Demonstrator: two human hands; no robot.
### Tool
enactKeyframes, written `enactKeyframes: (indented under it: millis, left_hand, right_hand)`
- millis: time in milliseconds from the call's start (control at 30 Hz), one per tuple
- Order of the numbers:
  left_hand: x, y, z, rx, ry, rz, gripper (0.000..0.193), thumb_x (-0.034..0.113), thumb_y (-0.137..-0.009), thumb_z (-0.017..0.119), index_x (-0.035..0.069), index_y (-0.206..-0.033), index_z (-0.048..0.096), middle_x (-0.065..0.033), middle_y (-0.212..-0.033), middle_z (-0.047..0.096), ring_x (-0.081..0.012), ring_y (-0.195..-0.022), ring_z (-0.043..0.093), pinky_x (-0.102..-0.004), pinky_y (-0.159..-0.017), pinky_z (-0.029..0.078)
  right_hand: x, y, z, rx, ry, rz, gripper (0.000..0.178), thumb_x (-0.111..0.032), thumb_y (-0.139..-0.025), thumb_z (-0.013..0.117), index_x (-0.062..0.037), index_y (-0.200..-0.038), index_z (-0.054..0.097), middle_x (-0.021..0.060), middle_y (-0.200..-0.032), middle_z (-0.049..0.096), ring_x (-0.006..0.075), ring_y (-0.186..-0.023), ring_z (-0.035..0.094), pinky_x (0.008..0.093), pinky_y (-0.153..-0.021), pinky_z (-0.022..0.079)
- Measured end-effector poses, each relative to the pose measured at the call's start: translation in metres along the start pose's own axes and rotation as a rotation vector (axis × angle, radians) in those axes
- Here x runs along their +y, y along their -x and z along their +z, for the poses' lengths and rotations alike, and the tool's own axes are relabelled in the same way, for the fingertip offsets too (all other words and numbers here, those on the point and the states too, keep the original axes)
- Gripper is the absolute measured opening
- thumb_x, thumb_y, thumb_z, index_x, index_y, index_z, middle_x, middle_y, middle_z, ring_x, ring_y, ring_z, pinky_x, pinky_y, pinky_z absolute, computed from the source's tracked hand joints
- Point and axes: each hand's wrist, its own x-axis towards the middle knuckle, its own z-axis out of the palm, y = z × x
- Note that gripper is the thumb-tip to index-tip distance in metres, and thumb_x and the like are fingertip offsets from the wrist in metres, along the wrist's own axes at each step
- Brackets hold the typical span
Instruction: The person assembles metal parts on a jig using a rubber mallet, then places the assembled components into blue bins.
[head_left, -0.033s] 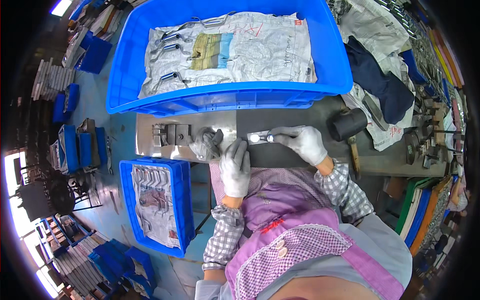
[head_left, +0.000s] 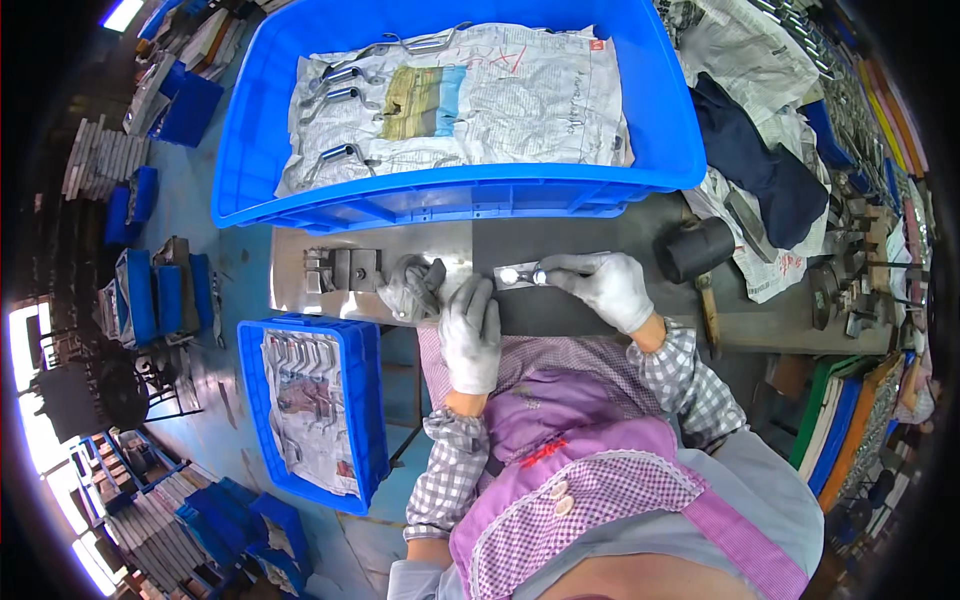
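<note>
My right hand [head_left: 610, 290], in a white glove with grey fingers, pinches a small shiny metal piece [head_left: 540, 276] at its thumb and forefinger. The piece lies at a flat, bright metal plate [head_left: 507, 283] on the dark bench mat; glare hides its exact shape. My left hand [head_left: 470, 335], gloved the same way, rests at the bench's near edge with its fingers stretched out and side by side, holding nothing that I can see. Just left of it lies a crumpled grey glove [head_left: 412, 287]. A steel block fixture [head_left: 345, 270] sits farther left.
Beyond the bench [head_left: 630, 245] stands a large blue bin [head_left: 450, 195] with bent metal handles [head_left: 345, 155] on newspaper. A smaller blue crate [head_left: 372, 420] at the lower left holds several more. A black-headed mallet [head_left: 697, 248] and dark cloth [head_left: 765, 180] lie at right.
</note>
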Motion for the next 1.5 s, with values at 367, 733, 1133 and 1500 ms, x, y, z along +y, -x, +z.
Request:
enactKeyframes:
  millis: [367,733,1133,1500]
  left_hand:
    - [0.028,-0.008,0.043,-0.225,-0.32,0.045,0.067,0.025,-0.099,0.062,-0.003,-0.153,0.034,-0.0281,-0.157,0.037,-0.0476,-0.142,0.039,-0.0626,-0.118,0.028]
    - [0.032,-0.006,0.058,-0.187,-0.36,0.062,0.067,0.024,-0.1,0.061,-0.001,-0.154,0.031,-0.0288,-0.155,0.04,-0.047,-0.143,0.041,-0.0636,-0.118,0.029]
    - [0.037,-0.016,0.007,-0.191,0.127,-0.156,0.057,0.025,-0.09,0.073,0.001,-0.139,0.057,-0.0216,-0.144,0.055,-0.0402,-0.131,0.053,-0.048,-0.109,0.045]
    - [-0.122,0.14,-0.197,0.221,-0.098,-0.88,0.034,0.017,-0.097,0.065,0.003,-0.128,0.068,-0.0247,-0.106,0.074,-0.0379,-0.098,0.074,-0.0424,-0.083,0.059]
  right_hand:
    - [0.1,0.006,0.018,0.564,0.093,-0.397,0.027,-0.009,-0.083,0.079,-0.0132,-0.109,0.079,0.0028,-0.11,0.072,0.0243,-0.098,0.068,0.0358,-0.085,0.053]
    - [0.114,0.002,0.011,0.617,0.025,-0.464,0.028,-0.009,-0.083,0.078,-0.0149,-0.11,0.077,0.0041,-0.113,0.072,0.0251,-0.098,0.068,0.039,-0.084,0.052]
    - [0.042,0.013,0.032,0.444,0.129,-0.477,0.04,-0.002,-0.082,0.067,-0.0116,-0.12,0.076,0.0134,-0.122,0.07,0.0317,-0.108,0.069,0.0427,-0.09,0.055]
    - [0.032,-0.012,0.037,0.366,0.058,-0.288,0.03,-0.006,-0.1,0.059,0.0047,-0.127,0.068,0.0167,-0.123,0.071,0.0294,-0.117,0.065,0.0379,-0.106,0.047]
